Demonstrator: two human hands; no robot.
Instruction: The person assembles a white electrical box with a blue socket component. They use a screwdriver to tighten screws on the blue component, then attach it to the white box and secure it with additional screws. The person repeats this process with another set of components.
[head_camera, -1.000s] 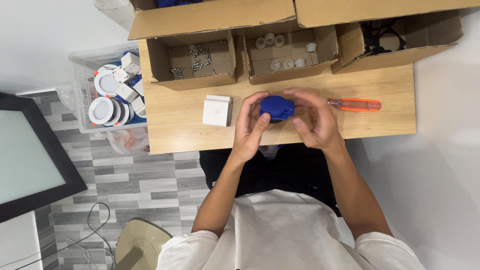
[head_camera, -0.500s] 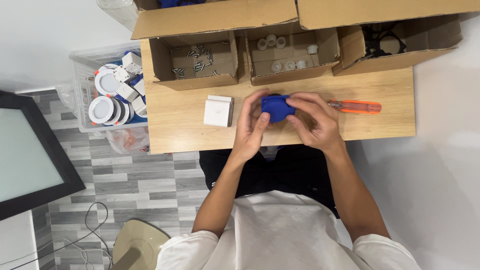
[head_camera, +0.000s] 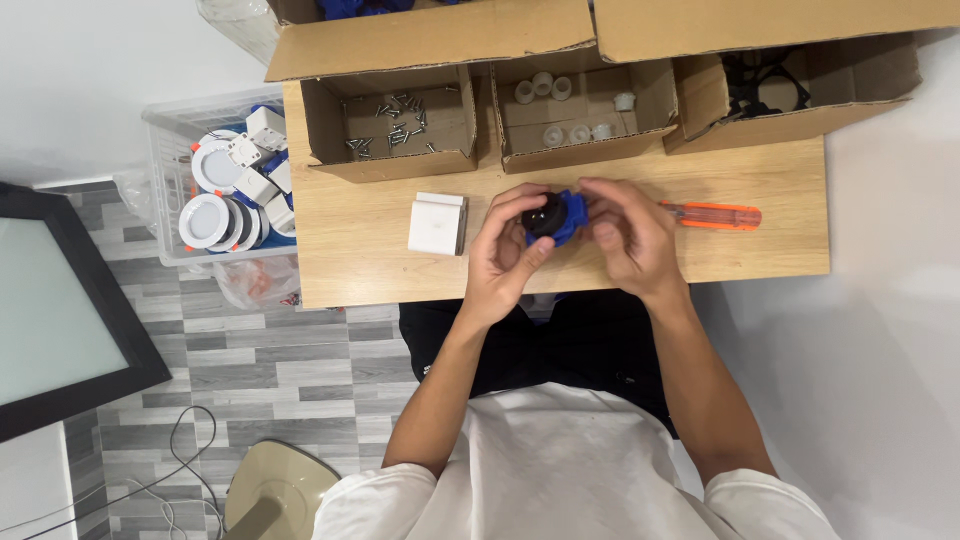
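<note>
Two hands meet over the middle of the wooden surface (head_camera: 380, 260), closed together around a small blue part with a black round piece (head_camera: 552, 216) set in it. The left hand (head_camera: 505, 250) cups the part from below and from the side, its thumb pressed near the black piece; the right hand (head_camera: 628, 235) curls in from the other side, fingertips at the blue edge, so both hold the same thing just above the surface. Just to the left of the hands lies a small white box-shaped unit (head_camera: 437, 224), and just behind the right hand lies an orange-handled screwdriver (head_camera: 712, 214), untouched. Along the far edge stand three open cardboard boxes: one with loose screws (head_camera: 395, 118), one with small white cylindrical pieces (head_camera: 562, 110), one with black wiry parts (head_camera: 765, 90). Beside the surface, a clear plastic bin (head_camera: 165, 190) holds round white fittings and white blocks. The likely risk is that the black piece sits crooked in the blue part, since the fingers hide much of the joint and pressure from the thumb could force it askew. A slip of the grip would drop the part towards the near edge, which lies close under the hands, and from there to the floor.
</note>
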